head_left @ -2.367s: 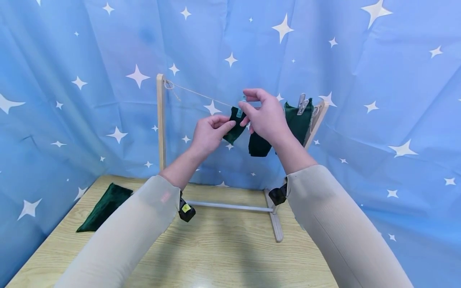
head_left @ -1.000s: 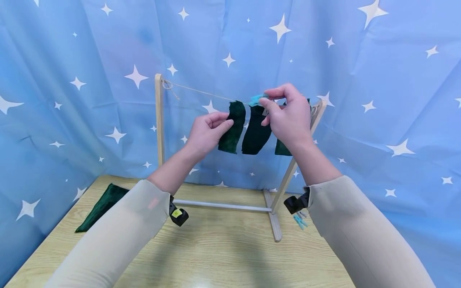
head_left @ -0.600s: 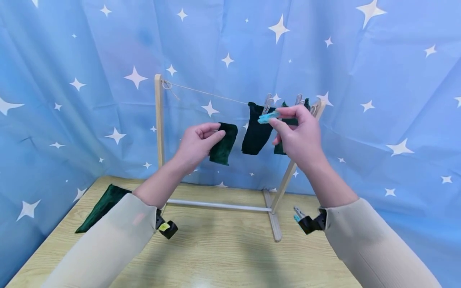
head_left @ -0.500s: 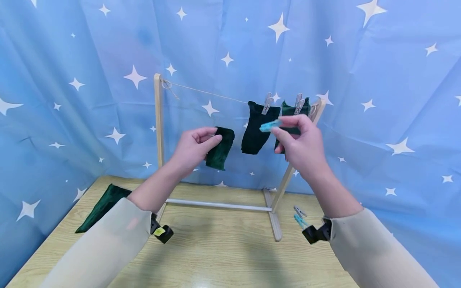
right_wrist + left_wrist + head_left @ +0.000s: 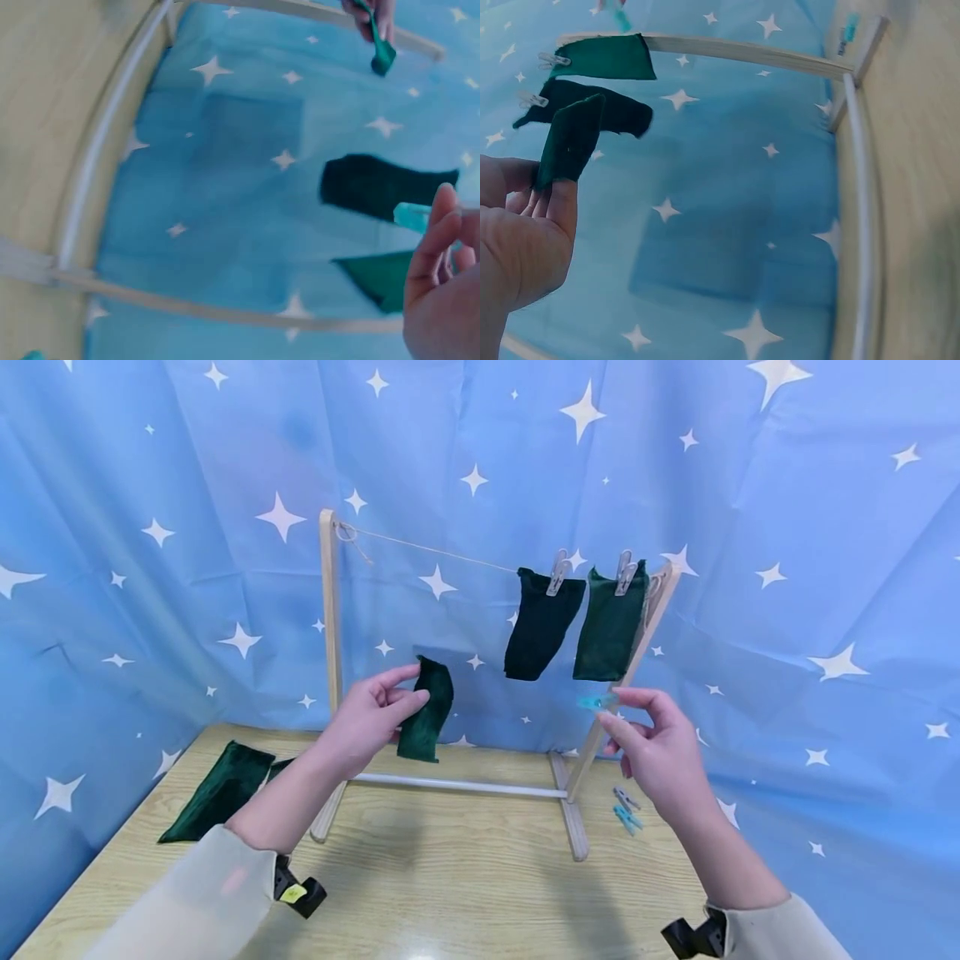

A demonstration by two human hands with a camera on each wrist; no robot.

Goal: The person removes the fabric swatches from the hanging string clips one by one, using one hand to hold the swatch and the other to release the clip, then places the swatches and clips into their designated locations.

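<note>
My left hand (image 5: 367,718) pinches a small dark green velvety cloth (image 5: 429,710) by its edge, in front of the drying rack's left part. In the left wrist view that cloth (image 5: 571,142) rises from between thumb and fingers. A turquoise clothespin (image 5: 596,702) is pinched between thumb and forefinger of my right hand (image 5: 660,747), low beside the rack's right post. Two more green cloths, one darker (image 5: 542,627) and one lighter (image 5: 609,627), hang at the right of the string (image 5: 435,552), each under a clear clothespin (image 5: 557,573).
The wooden rack (image 5: 332,610) stands on the table (image 5: 450,893) with a white bar (image 5: 457,786) low across it. More green cloth (image 5: 221,793) lies at the table's left. A grey clothespin (image 5: 625,798) and a turquoise one (image 5: 627,819) lie right of the rack's foot. A starry curtain hangs behind.
The turquoise clothespin came off the string with my right hand, and the cloth in my left hand came away from it. Both hands have moved down and apart.
</note>
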